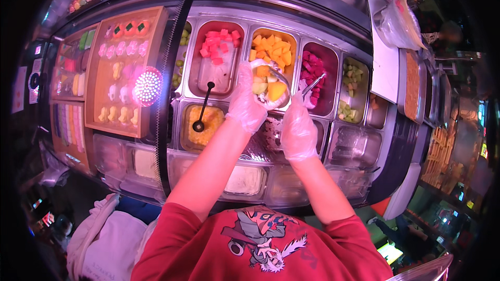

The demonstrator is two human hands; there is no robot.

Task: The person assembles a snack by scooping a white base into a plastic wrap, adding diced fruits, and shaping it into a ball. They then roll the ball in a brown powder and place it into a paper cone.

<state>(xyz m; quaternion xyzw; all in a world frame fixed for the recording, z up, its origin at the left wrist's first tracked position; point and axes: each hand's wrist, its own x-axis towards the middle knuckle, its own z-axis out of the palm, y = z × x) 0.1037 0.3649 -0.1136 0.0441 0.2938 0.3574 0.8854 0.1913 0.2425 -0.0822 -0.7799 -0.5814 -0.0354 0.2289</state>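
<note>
My left hand (247, 103), in a clear plastic glove, holds a small bowl (272, 104) by its left side above the steel pans. In the bowl lie a large mango-yellow piece (276, 91), pale green fruit pieces (259, 87) and something white with dark specks. My right hand (299, 128), gloved the same way, is closed around a metal utensil (313, 83) just right of the bowl. A curved metal part (278, 75) crosses the bowl's upper right; whether it belongs to that utensil I cannot tell. Behind the bowl is a pan of orange-yellow fruit cubes (275, 48).
Left of the bowl stand a pan of red cubes (220, 45) and a yellow-filled pan (203, 136) with a black ladle (204, 105). Pans of magenta cubes (310, 62) and green cubes (352, 76) are to the right. A wooden tray (117, 121) holds shaped sweets beyond a black divider (166, 132).
</note>
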